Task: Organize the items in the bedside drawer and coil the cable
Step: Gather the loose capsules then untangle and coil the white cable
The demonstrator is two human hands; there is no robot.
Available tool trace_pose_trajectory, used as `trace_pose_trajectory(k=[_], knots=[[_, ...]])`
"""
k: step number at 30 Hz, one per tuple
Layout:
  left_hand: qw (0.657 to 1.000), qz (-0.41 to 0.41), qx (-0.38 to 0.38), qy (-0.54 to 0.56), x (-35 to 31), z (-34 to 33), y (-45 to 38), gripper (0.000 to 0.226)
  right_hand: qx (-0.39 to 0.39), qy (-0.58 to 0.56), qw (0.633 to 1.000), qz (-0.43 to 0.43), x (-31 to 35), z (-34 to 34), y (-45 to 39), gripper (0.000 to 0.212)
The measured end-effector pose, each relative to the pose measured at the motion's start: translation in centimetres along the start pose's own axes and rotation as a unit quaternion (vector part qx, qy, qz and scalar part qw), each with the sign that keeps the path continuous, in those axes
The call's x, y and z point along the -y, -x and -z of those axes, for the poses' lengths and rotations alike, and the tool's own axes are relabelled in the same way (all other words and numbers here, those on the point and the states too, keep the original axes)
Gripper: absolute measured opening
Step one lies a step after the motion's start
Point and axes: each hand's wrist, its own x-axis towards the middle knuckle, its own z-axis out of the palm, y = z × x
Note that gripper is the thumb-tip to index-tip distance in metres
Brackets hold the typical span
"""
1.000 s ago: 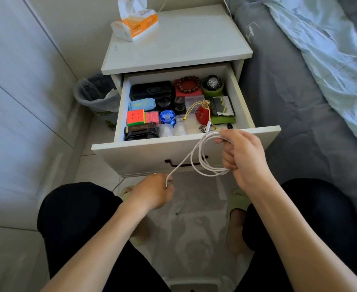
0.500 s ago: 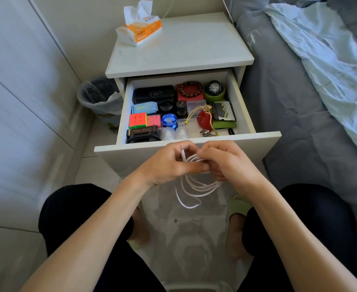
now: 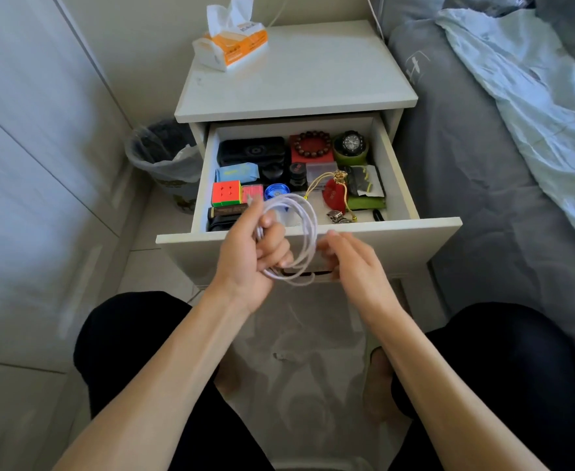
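Note:
The white bedside drawer (image 3: 415, 229) stands pulled out. A white cable (image 3: 308, 226), wound into a loose coil of several loops, hangs in front of the drawer's front panel. My left hand (image 3: 252, 263) is shut on one side of the coil. My right hand (image 3: 354, 263) is beside the coil with its fingers apart, its fingertips at the loops' right edge. Inside the drawer lie a colourful cube (image 3: 225, 193), a blue disc (image 3: 276, 191), a black case (image 3: 251, 151), a bead bracelet (image 3: 312, 145), a watch (image 3: 351, 145) and a red pouch (image 3: 334, 196).
A tissue pack (image 3: 231, 45) sits on the nightstand top (image 3: 313, 79). A lined bin (image 3: 163, 158) stands left of the nightstand. The bed with grey sheet (image 3: 483, 198) and pale cover is on the right. My knees in black trousers frame the floor below.
The cable went from a long strand stretched between both hands to a gathered coil. My left hand took the coil and lifted it; my right hand let go and opened.

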Motion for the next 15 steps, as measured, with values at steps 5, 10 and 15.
trace_pose_trajectory(k=[5,10,15], knots=[[0.999,-0.014,-0.009,0.031,-1.3,1.2,0.4,0.043,0.219,0.044,0.967,-0.121,-1.7,-2.2,0.6,0.039],[0.999,0.005,-0.032,0.030,-1.4,1.4,0.9,0.045,0.068,0.031,0.990,-0.116,-2.7,-3.9,1.0,0.028],[0.996,0.059,-0.060,0.037,-0.6,1.7,2.0,0.044,-0.049,-0.034,0.991,-0.122,-3.5,-3.2,1.3,0.032]])
